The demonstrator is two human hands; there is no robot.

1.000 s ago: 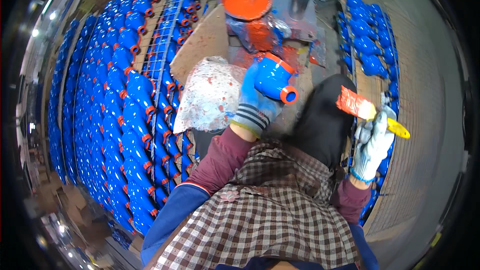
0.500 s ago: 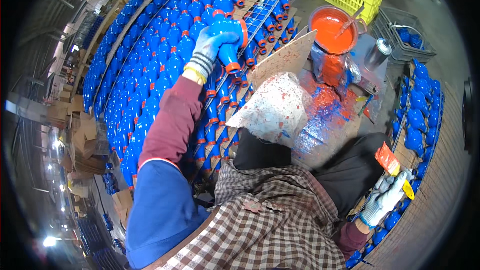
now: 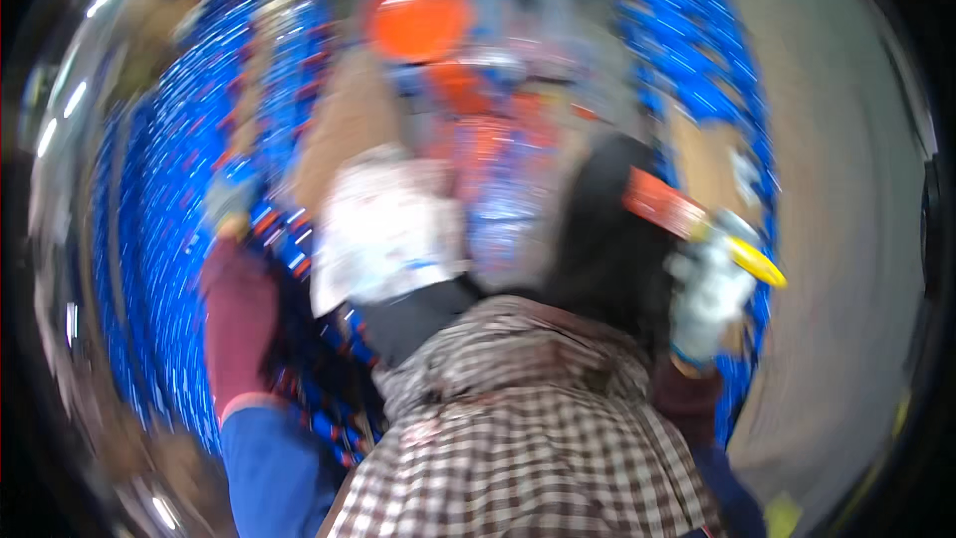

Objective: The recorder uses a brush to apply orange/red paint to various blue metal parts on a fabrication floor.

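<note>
Blurred blue castings (image 3: pixel 149 239); right hand (image 3: pixel 709 294) grips brush (image 3: pixel 697 224).

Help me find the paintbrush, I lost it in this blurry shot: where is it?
In the head view, the paintbrush is at right, held in the gloved right hand, its orange bristle end toward the dark knee, blue parts behind.
</note>
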